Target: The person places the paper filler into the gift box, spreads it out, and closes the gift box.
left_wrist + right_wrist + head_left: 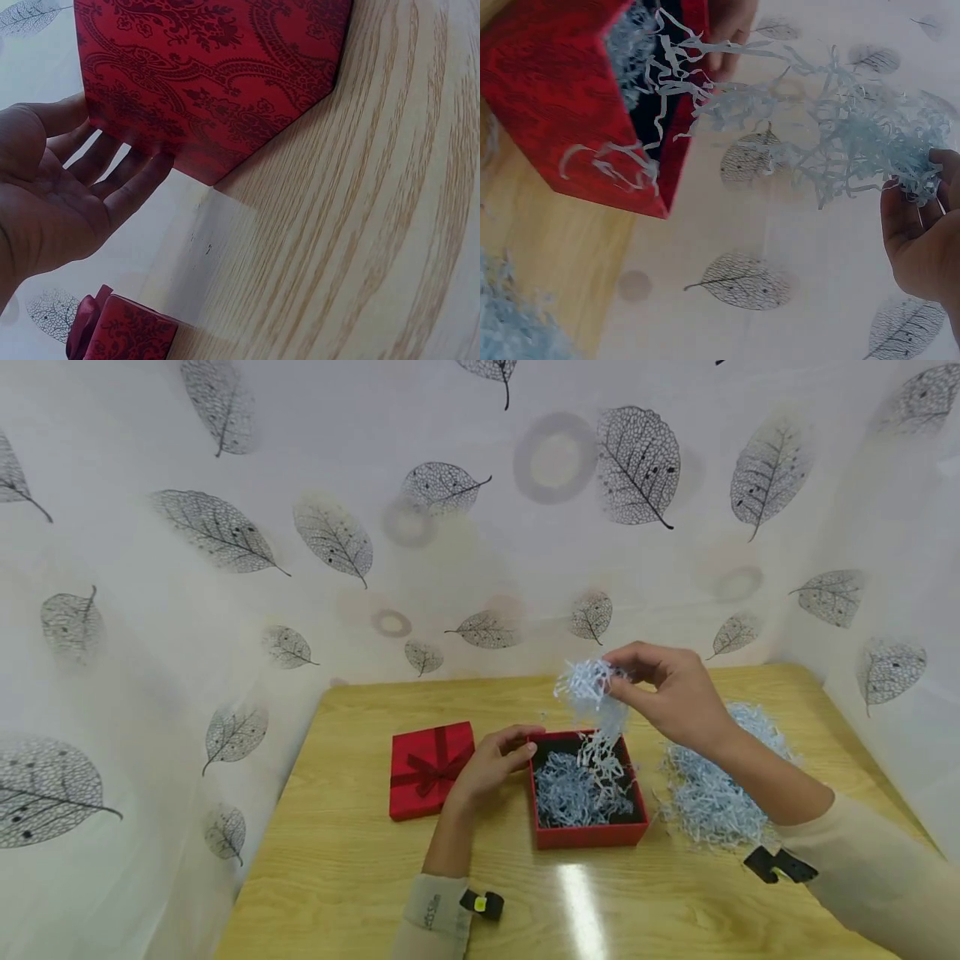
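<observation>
A square red gift box (591,837) with a dark patterned surface stands uncovered on the table, pale blue shredded paper (566,789) lying inside it. My left hand (491,764) holds the box at its far left corner, thumb by the rim and fingers along the side, as the left wrist view shows. Above the box, my right hand (678,693) pinches a clump of shredded paper (885,146) between thumb and fingers. Loose strands trail from this clump down into the box. A few strands hang over the box's outer wall (555,97) in the right wrist view.
The red lid (416,793) with its ribbon bow lies on the wooden table (337,877), left of the box. A large heap of shredded paper (712,806) spreads to the right, below my right forearm. Leaf-patterned cloth (480,560) hangs behind the table.
</observation>
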Available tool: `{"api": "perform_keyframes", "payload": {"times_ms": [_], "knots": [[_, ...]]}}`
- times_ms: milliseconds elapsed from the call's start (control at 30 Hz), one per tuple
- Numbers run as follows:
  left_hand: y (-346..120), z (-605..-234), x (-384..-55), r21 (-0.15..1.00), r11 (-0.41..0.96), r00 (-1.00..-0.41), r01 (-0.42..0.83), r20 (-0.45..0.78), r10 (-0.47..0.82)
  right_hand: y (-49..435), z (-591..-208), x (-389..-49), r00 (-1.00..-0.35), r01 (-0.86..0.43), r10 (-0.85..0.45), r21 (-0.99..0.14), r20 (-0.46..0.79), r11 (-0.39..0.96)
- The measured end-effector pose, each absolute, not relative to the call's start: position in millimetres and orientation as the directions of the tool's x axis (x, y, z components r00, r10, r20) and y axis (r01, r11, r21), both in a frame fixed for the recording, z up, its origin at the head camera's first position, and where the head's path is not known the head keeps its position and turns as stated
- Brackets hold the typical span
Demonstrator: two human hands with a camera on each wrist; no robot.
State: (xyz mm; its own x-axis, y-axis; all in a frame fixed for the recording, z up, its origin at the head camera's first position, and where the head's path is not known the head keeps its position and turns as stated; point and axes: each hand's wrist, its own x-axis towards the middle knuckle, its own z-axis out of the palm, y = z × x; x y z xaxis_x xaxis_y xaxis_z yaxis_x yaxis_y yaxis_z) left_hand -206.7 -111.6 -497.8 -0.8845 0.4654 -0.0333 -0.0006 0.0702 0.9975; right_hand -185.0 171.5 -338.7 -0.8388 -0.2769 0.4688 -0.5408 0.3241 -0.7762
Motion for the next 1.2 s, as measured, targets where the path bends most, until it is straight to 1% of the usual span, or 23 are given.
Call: {"api": "perform_keyframes", "payload": {"times_ms": [100,267,400,567,733,967,1200], "knots": [[-111.3,-498.2,-206.6,0.998,0.061,-0.878,-0.007,-0.035,0.477,164.6,-363.9,-185.8,-0.861,-0.501,-0.292,-0.789,0.416,0.354],[-110.9,-498.4,-206.7,0.998,0.053,-0.889,-0.032,-0.053,0.455,151.6,-405.8,-187.9,-0.888,-0.43,-0.345,-0.816,0.305,0.387],[-111.0,-496.6,-206.0,0.997,0.062,-0.893,-0.043,-0.066,0.446,145.4,-433.2,-190.0,-0.885,-0.416,-0.394,-0.799,0.247,0.435],[-111.0,-496.9,-206.1,0.997,0.066,-0.882,-0.036,-0.063,0.467,144.4,-454.5,-191.8,-0.882,-0.427,-0.417,-0.75,0.221,0.505],[-110.7,-497.4,-206.5,0.996,0.082,-0.882,-0.035,-0.069,0.465,147.4,-457.5,-191.8,-0.875,-0.43,-0.437,-0.751,0.209,0.502],[-109.8,-495.4,-205.8,0.995,0.09,-0.887,-0.032,-0.07,0.457,169.2,-441.0,-189.6,-0.883,-0.412,-0.422,-0.768,0.205,0.49],[-111.2,-498.1,-204.7,0.994,0.106,-0.894,-0.021,-0.066,0.443,217.9,-431.5,-185.7,-0.924,-0.373,-0.292,-0.754,0.248,0.541]]}}
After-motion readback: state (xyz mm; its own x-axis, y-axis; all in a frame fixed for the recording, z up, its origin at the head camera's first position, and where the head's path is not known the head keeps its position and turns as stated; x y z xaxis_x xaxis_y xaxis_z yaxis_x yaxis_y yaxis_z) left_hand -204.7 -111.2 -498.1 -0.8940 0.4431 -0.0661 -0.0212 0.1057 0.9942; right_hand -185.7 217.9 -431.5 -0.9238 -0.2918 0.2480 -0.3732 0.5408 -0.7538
